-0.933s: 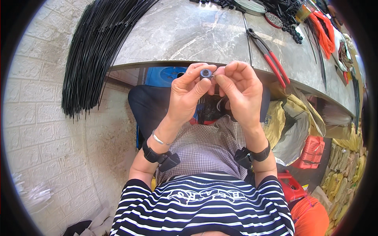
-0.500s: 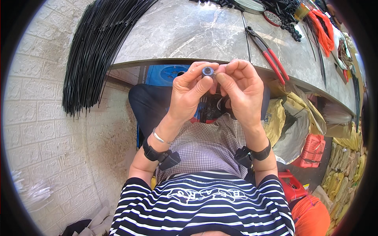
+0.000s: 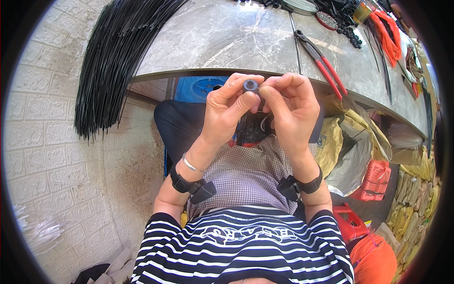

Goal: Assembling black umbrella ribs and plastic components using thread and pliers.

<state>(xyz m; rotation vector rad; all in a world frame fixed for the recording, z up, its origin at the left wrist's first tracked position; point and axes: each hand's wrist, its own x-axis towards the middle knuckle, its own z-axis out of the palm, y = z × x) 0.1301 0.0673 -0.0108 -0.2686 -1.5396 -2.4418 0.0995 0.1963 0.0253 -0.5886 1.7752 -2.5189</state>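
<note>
Between the thumb and fingers of my left hand (image 3: 228,106) is a small dark round part (image 3: 250,85) with a ring-shaped end facing up. Beside it, my right hand (image 3: 291,104) has thumb and forefinger pinched together right at the part's side. Whatever lies in that pinch is too small to make out. Both hands are raised in front of the table's near edge, over my lap, where a checked cloth (image 3: 246,175) is spread.
A thick bundle of thin black rods (image 3: 113,66) hangs over the grey table (image 3: 213,42) at left. Red-handled pliers (image 3: 324,66) lie on the right, near a dish of small metal pieces (image 3: 326,20) and black parts (image 3: 352,35). An open sack (image 3: 352,151) and red basket (image 3: 376,180) stand at right.
My right hand has shifted slightly, its thumb and forefinger closing up beside the part. The left hand keeps its hold almost in place.
</note>
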